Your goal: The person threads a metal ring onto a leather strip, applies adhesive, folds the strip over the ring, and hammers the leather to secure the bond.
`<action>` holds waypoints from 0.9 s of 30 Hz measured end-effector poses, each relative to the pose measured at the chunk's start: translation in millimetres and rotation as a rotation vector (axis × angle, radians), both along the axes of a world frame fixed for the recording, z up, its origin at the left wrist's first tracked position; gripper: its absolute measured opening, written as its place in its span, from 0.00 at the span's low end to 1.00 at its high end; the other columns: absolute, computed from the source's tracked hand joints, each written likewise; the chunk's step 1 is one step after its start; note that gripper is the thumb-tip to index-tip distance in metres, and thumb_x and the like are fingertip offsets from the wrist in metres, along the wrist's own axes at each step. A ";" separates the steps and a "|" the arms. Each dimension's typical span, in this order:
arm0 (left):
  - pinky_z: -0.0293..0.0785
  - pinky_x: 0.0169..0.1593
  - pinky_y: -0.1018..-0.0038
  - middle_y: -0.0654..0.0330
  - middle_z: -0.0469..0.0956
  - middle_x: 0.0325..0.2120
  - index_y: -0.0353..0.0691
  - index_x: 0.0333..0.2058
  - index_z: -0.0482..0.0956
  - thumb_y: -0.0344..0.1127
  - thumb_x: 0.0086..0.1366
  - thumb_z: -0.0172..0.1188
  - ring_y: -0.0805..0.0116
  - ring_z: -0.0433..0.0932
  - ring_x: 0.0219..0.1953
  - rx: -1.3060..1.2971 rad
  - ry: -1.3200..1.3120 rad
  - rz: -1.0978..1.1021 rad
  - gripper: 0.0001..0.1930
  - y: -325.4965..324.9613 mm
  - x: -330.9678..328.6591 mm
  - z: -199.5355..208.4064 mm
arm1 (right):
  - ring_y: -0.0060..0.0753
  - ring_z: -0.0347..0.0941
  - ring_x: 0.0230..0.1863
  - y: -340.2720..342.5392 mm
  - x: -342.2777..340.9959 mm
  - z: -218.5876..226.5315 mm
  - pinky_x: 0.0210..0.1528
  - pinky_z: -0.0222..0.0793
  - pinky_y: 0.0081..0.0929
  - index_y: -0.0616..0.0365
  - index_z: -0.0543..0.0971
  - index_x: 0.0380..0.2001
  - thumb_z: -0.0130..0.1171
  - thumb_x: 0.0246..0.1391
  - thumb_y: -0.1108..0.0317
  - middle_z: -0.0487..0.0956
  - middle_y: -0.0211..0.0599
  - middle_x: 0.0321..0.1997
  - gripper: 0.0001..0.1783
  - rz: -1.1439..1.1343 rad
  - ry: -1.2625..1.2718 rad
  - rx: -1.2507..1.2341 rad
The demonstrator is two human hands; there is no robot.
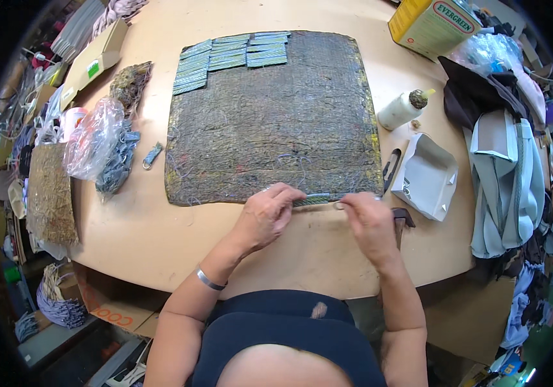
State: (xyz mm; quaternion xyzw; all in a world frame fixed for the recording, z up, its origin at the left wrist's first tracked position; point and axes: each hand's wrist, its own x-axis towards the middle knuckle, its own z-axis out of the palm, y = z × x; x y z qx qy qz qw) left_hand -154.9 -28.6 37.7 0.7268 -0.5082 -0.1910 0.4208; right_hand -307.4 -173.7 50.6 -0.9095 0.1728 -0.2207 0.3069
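Observation:
At the near edge of a dark, worn mat (pixel 270 129), a short green-and-blue woven strap (pixel 315 199) lies crosswise. My left hand (pixel 267 216) is closed on its left end, fingertips pinching it against the mat. My right hand (pixel 372 222) is pinched at the strap's other end, with a small metal ring (pixel 339 206) at its fingertips. Rows of similar strap pieces (pixel 228 55) lie side by side on the mat's far left part. Loose threads cross the mat's surface.
Right of the mat are a white bottle (pixel 400 109), thread snips (pixel 390 169), a white open box (pixel 428 184), a hammer (pixel 403 218) and a yellow can (pixel 432 29). To the left lie a plastic bag (pixel 96 138), a strap piece with a ring (pixel 152 156) and a brown board (pixel 54 193).

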 end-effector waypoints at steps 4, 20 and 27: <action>0.69 0.30 0.76 0.58 0.73 0.28 0.38 0.34 0.74 0.20 0.50 0.51 0.67 0.73 0.27 0.025 0.036 0.090 0.11 4.8 5.3 -1.4 | 0.43 0.70 0.27 26.5 4.1 -6.5 0.29 0.65 0.33 0.60 0.73 0.25 0.57 0.38 0.77 0.73 0.41 0.23 0.06 0.154 0.230 -0.032; 0.69 0.31 0.77 0.60 0.74 0.25 0.36 0.34 0.73 0.24 0.51 0.55 0.72 0.73 0.26 0.000 0.392 -0.175 0.09 0.7 -3.2 15.7 | 0.41 0.71 0.33 44.5 -5.2 11.5 0.35 0.66 0.30 0.61 0.69 0.41 0.52 0.46 0.75 0.74 0.44 0.33 0.16 0.008 0.133 0.499; 0.70 0.33 0.77 0.58 0.71 0.31 0.35 0.34 0.73 0.26 0.50 0.56 0.66 0.73 0.31 -0.003 -0.135 -0.336 0.10 -13.7 -28.7 -6.2 | 0.13 0.66 0.29 17.6 -39.0 4.5 0.31 0.61 0.11 0.63 0.71 0.41 0.45 0.51 0.75 0.74 0.28 0.30 0.13 -0.376 -0.121 0.960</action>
